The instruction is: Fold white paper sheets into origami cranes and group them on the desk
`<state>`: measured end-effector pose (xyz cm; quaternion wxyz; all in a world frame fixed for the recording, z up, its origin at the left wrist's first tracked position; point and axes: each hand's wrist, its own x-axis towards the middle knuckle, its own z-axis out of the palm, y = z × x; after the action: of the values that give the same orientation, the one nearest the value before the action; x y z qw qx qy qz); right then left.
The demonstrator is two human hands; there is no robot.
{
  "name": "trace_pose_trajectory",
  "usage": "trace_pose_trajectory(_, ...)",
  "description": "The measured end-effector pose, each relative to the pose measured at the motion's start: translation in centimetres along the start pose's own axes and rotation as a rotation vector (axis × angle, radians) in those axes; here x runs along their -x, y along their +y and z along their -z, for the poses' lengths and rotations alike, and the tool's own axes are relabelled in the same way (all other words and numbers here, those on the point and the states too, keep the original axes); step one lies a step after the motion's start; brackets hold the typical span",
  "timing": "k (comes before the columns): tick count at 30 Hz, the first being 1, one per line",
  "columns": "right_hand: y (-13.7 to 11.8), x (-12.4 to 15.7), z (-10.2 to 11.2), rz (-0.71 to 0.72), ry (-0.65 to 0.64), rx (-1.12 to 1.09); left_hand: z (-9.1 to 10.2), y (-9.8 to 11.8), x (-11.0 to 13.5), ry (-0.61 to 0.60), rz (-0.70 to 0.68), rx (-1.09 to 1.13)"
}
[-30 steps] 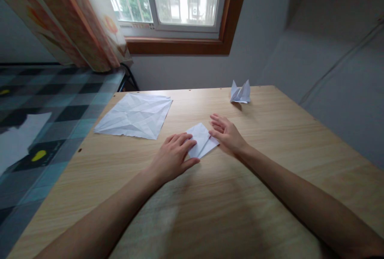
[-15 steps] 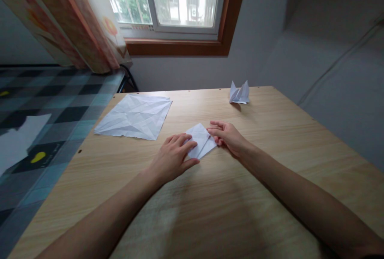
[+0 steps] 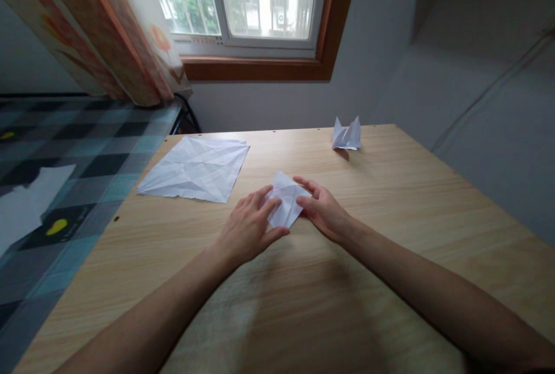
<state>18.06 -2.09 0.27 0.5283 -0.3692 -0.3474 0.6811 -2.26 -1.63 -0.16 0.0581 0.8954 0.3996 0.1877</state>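
Observation:
A small folded white paper (image 3: 285, 203) lies in the middle of the wooden table (image 3: 390, 235). My left hand (image 3: 249, 229) rests on its left part, fingers stretched flat and pressing it down. My right hand (image 3: 321, 209) holds the paper's right flap, thumb below and fingers over it, lifting it inward. Both forearms reach in from the bottom of the view.
A creased, unfolded white sheet (image 3: 195, 167) lies at the table's back left. A finished folded paper figure (image 3: 347, 134) stands at the back right. A checked bedspread (image 3: 65, 177) lies left of the table. A window and curtain (image 3: 130, 33) are behind.
My right hand closed from flat onto the paper's right flap and carried it leftward over the paper. My left hand stayed pressing on the paper.

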Motion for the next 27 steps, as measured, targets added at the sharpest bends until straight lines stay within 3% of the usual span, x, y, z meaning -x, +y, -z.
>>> trace_pose_trajectory(2,0.8,0.3,-0.5,-0.012,-0.110,0.079,0.0,0.1,0.0,0.016,0.009,0.013)
trace_pose_trajectory(4,1.6,0.3,-0.7,0.053,-0.122,0.171,0.1,0.1,0.0,0.021,-0.002,0.024)
trace_pose_trajectory(9,1.6,-0.8,0.7,0.263,0.140,0.354,0.0,0.0,0.0,0.038,-0.055,0.024)
trace_pose_trajectory(13,-0.1,-0.4,2.5,0.663,0.367,0.751,0.0,0.0,0.1,0.095,-0.046,0.006)
trace_pose_trajectory(15,-0.5,0.3,2.8,0.792,0.283,1.081,0.1,0.0,0.1,0.199,-0.006,0.020)
trace_pose_trajectory(18,-0.2,1.2,1.9,0.774,-0.061,1.505,0.3,0.0,0.0,0.304,0.066,0.040)
trace_pose_trajectory(21,0.4,1.3,0.7,0.698,-0.341,1.634,0.3,-0.1,-0.1,0.162,0.058,-0.011)
trace_pose_trajectory(24,0.5,0.9,0.7,0.694,-0.348,1.544,0.1,-0.2,-0.3,0.004,0.014,-0.072)
trace_pose_trajectory(27,0.4,0.2,1.7,0.695,-0.268,1.587,-0.1,-0.3,-0.3,-0.027,0.002,-0.093)
